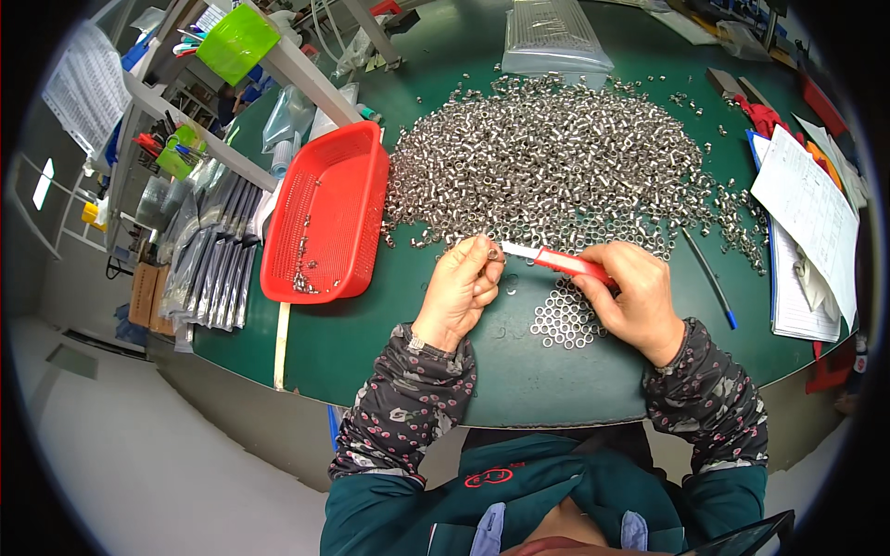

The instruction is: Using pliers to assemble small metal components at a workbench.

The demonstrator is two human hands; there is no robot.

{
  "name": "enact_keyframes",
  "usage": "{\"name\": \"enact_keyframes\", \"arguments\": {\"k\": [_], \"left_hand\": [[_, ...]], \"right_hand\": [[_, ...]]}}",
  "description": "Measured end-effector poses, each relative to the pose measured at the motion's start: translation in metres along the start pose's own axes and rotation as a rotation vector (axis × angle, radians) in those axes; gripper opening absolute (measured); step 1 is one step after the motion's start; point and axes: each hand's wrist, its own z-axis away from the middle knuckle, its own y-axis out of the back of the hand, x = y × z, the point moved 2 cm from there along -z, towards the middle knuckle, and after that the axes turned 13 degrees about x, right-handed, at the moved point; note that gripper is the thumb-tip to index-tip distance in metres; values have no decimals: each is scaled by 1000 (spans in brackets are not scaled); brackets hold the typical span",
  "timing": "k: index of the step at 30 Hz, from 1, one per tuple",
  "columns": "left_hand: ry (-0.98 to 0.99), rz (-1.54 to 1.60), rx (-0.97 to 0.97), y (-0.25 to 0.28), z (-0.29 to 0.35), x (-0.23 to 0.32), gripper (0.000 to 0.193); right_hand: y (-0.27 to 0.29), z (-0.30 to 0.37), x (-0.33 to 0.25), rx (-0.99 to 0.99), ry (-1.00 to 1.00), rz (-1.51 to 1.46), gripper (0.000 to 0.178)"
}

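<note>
Between the thumb and fingers of my left hand is a small metal ring, partly hidden by the fingertips. My right hand grips a red and white utility knife, its blade pointing left at the ring. Whether the blade touches the ring is too small to tell. Just beyond both hands spreads a large heap of small shiny metal rings. A smaller group of rings lies flat on the green table, to the left of my right wrist.
A red perforated basket with a few metal pieces stands at the left. To the right lie a blue pen and papers on a clipboard. Plastic bags of parts sit at the back. Long wrapped parts are stacked far left.
</note>
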Motion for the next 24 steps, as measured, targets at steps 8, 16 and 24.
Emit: {"name": "enact_keyframes", "arguments": {"k": [8,16,24], "left_hand": [[35,-20,59,-3,2,0,29],[95,-111,10,-8,5,1,35],[176,-53,-47,-13,7,-2,38]], "right_hand": [[-3,3,1,-46,-26,-52,18],[-4,4,1,-114,-40,-63,18],[-3,4,1,26,-246,-161,26]]}}
